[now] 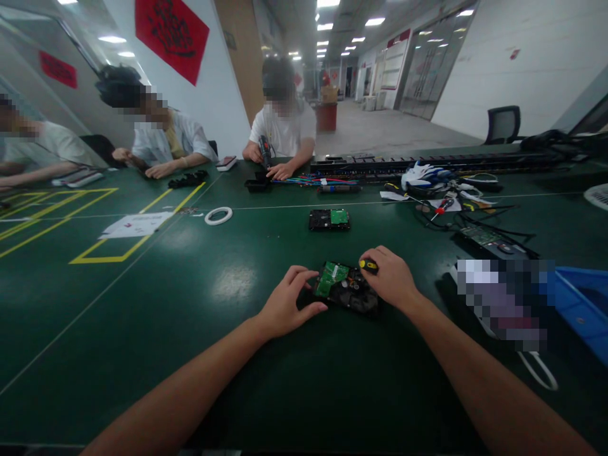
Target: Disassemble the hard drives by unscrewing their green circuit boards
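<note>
A hard drive (354, 297) lies on the green table in front of me, its green circuit board facing up at the left end. My left hand (287, 301) is at the drive's left end, fingertips and thumb bracketing its edge and corner. Closed around a screwdriver (369, 266) with a black and yellow handle, my right hand (392, 275) is over the drive's right end. The screwdriver's tip is hidden from view. Farther back, a second hard drive (329, 219) lies flat, circuit board up.
Gloves (425, 176), cables and tools lie in a heap at back right. A blue bin (582, 304) stands at the right edge. A tape roll (218, 216) and a paper sheet (137, 225) lie to the left. Across the table, a person (285, 126) holds a power screwdriver (265, 151).
</note>
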Demonstrator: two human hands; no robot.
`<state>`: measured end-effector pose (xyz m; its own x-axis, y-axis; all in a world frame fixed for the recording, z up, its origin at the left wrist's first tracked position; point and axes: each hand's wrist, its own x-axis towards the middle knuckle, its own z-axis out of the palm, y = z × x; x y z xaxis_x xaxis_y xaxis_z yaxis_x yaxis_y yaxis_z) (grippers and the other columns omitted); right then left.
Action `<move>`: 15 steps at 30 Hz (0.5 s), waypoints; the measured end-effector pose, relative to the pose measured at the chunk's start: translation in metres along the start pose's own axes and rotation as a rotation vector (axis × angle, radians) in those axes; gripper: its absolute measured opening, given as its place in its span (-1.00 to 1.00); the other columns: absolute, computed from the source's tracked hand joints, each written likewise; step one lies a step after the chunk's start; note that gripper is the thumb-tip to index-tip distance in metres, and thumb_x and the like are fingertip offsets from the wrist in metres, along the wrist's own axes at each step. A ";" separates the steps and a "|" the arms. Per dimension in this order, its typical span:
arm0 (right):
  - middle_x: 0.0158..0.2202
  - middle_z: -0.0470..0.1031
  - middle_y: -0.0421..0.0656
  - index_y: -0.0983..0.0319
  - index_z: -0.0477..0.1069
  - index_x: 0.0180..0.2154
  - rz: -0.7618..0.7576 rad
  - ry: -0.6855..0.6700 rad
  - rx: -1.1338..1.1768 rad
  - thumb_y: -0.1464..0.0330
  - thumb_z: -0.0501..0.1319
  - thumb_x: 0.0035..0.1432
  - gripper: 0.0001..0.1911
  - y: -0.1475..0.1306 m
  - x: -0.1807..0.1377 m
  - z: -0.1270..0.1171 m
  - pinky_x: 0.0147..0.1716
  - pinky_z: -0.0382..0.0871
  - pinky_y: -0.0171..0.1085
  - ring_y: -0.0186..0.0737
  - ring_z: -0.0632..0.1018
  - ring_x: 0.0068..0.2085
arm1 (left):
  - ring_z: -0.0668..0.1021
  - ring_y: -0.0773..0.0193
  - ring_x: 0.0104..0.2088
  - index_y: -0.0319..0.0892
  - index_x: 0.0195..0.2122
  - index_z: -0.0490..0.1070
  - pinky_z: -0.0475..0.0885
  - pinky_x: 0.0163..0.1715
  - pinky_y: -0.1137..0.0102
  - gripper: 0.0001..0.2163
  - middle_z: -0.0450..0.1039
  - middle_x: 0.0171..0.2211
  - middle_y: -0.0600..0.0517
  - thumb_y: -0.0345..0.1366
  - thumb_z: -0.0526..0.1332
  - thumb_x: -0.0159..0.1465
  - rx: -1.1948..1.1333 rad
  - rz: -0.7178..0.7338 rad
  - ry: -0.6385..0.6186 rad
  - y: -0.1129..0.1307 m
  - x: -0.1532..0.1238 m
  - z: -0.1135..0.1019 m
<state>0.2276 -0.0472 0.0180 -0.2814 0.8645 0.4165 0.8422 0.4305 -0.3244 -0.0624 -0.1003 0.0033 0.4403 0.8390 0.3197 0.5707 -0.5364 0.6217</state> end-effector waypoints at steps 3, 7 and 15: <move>-0.18 0.48 -0.15 0.12 0.49 -0.21 -0.039 -0.067 0.004 0.37 0.29 0.16 -0.88 -0.009 -0.002 -0.002 -0.26 0.34 -0.22 -0.17 0.51 -0.22 | 0.42 -0.13 0.17 0.01 0.36 0.10 0.45 0.13 -0.03 -0.15 0.16 0.24 -0.19 0.13 0.39 0.11 0.129 0.069 -0.036 0.002 0.005 0.004; -0.16 0.48 -0.16 0.12 0.51 -0.18 -0.077 -0.148 -0.003 0.38 0.30 0.16 -0.84 -0.019 -0.004 -0.003 -0.30 0.32 -0.24 -0.18 0.51 -0.24 | 0.21 -0.26 0.34 0.01 0.38 0.10 0.25 0.27 -0.17 -0.15 0.02 0.36 -0.22 0.15 0.36 0.12 0.249 0.172 -0.076 0.002 0.020 0.009; -0.15 0.48 -0.13 0.15 0.52 -0.17 -0.098 -0.187 -0.063 0.40 0.23 0.21 -0.85 -0.028 -0.007 0.000 -0.35 0.28 -0.24 -0.18 0.51 -0.26 | 0.15 -0.19 0.39 -0.05 0.35 0.17 0.02 0.39 -0.15 -0.25 0.07 0.39 -0.20 0.08 0.33 0.19 0.225 0.338 -0.129 0.000 0.031 0.008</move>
<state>0.2060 -0.0649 0.0242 -0.4384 0.8550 0.2770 0.8323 0.5026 -0.2339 -0.0427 -0.0748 0.0075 0.7038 0.6017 0.3777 0.5102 -0.7981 0.3206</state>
